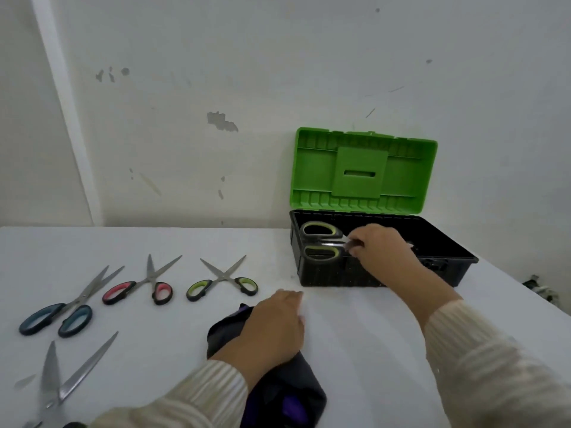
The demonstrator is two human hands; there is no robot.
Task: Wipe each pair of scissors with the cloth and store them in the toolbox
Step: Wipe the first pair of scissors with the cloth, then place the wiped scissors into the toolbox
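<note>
Head view: at the near left of the desk lie the steel scissors, blades spread and handles cut off by the frame edge. Just beyond them are the teal scissors. The pink scissors and the green scissors follow in a row to the right, all splayed and apart from one another. Each looks stiff and light enough for one hand. The smooth metal blades would likely slip under a pinch and have sharp edges. The rubbery handle loops seem the safer hold, or the blades once closed, taken by their flat sides.

Right of the row, the left hand rests palm-down on the dark cloth, a soft crumpled heap at the near middle. Its grip is slack, fingers laid over the fabric rather than closed round it.

Farther right, by the wall, the toolbox stands with its green lid upright. Within its rim at the left end are the grey scissors, closed, with handles to the left. Whether they rest on the floor of the box I cannot tell. The right hand has a narrow grip, fingertips pinching their blades.

The near wall and raised lid bound the reach, so scissors probably have to go in from above. Between the row and the box, only the cloth and left hand stand in the way.
</note>
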